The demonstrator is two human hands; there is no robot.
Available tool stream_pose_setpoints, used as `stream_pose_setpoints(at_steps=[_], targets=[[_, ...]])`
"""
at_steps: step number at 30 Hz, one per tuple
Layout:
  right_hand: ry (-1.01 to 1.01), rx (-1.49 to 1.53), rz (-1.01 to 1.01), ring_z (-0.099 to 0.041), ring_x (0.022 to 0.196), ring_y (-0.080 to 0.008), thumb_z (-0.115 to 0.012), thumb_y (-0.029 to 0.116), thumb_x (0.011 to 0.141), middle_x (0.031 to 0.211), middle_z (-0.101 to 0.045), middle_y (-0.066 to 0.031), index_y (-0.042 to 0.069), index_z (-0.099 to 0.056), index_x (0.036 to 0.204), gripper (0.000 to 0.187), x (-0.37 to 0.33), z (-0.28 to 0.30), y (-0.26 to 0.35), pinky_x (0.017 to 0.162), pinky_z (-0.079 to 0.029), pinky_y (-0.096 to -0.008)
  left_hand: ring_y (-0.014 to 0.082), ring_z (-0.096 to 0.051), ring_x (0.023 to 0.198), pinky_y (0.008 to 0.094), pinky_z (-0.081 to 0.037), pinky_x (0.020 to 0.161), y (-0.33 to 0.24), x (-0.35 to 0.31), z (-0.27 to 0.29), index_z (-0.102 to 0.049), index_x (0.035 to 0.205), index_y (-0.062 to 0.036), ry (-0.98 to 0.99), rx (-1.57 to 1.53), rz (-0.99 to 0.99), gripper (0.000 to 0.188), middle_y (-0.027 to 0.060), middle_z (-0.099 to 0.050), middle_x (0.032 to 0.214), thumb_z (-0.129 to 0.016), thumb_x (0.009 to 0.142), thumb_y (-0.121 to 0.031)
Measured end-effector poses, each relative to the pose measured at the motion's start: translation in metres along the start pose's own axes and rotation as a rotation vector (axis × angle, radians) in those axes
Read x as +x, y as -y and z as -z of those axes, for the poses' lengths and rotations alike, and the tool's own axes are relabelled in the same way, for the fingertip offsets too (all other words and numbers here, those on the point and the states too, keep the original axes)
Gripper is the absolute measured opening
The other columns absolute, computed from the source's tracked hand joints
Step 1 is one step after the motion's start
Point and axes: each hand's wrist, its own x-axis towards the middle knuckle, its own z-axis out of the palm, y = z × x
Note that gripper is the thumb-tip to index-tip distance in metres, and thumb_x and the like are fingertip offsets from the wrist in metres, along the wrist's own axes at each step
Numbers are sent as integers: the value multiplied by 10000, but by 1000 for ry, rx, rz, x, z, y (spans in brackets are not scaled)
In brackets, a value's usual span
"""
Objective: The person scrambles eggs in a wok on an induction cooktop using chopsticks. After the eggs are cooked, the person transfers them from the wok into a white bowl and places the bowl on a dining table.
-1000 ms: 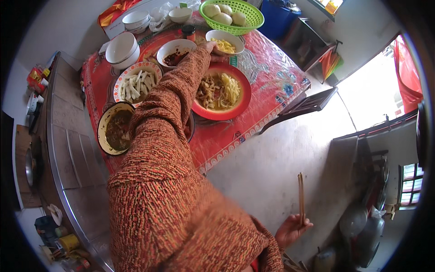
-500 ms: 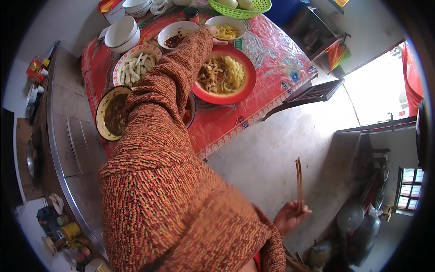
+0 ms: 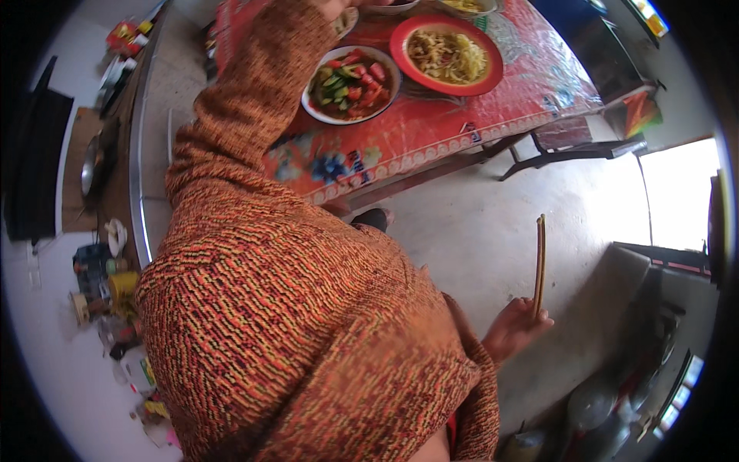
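At the top edge my left hand point(image 3: 332, 7) is partly cut off, its fingers out of sight. It is over the table, close to a patterned dish point(image 3: 346, 23) that shows only in part. Below it stands a white bowl point(image 3: 350, 121) of red and green cut vegetables. To the right is a red-rimmed plate point(image 3: 495, 73) with pale shreds and brown pieces. My right hand point(image 3: 514, 327), low on the right, is closed around a pair of chopsticks point(image 3: 540, 258) that point upward, away from the table.
A red patterned plastic tablecloth point(image 3: 431, 127) covers the table. Another bowl point(image 3: 486, 9) of yellow food sits at the back. A dark chair point(image 3: 570, 152) stands at the table's right side, and a long counter point(image 3: 165, 85) runs along the left.
My left hand has drawn back from the far dishes toward the left, and the vegetable bowl is now uncovered. The whole view has shifted. My right hand still holds the chopsticks.
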Motion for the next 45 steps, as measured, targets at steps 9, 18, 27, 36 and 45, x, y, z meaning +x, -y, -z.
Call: stream_pose_setpoints(at_steps=[9, 18, 27, 36, 45], targets=[[111, 3, -136, -578, 844, -208, -432, 321, 925, 917, -607, -82, 84, -580, 849, 289, 2, 20, -23, 724, -480, -311, 185, -616, 750, 298, -510, 619, 14, -234, 98, -499, 1068, 12, -889, 589, -412, 248, 113, -620, 894, -512, 847, -98], [136, -129, -295, -548, 819, -186, -441, 338, 917, 920, -579, -73, 89, -554, 808, 294, 14, -29, -79, 702, -457, -289, 256, -621, 748, 358, -528, 583, 87, -249, 166, -445, 1124, 29, -869, 91, -137, 378, 142, -570, 922, -582, 839, -178], [261, -327, -286, -550, 805, -176, -424, 362, 920, 929, -558, -82, 102, -527, 827, 294, 36, -80, -185, 703, -477, -291, 224, -614, 791, 340, -519, 654, 111, -199, 178, -462, 1132, -11, -721, 38, -278, 513, 115, -585, 989, -523, 830, -422], [497, -665, 12, -612, 772, -239, -357, 310, 957, 893, -584, -166, 53, -477, 834, 309, 55, -168, -272, 646, -524, -328, 204, -585, 853, 302, -510, 655, 127, -191, 179, -415, 1210, -6, -725, 249, -411, 556, 131, -533, 1050, -452, 853, -431], [798, -1049, 100, -518, 726, -83, -495, 144, 913, 800, -575, -52, -8, -566, 839, 184, 49, -207, -338, 674, -445, -218, 188, -571, 859, 287, -490, 681, 126, -195, 179, -355, 1260, -15, -682, 311, -426, 578, 115, -530, 1063, -386, 873, -444]])
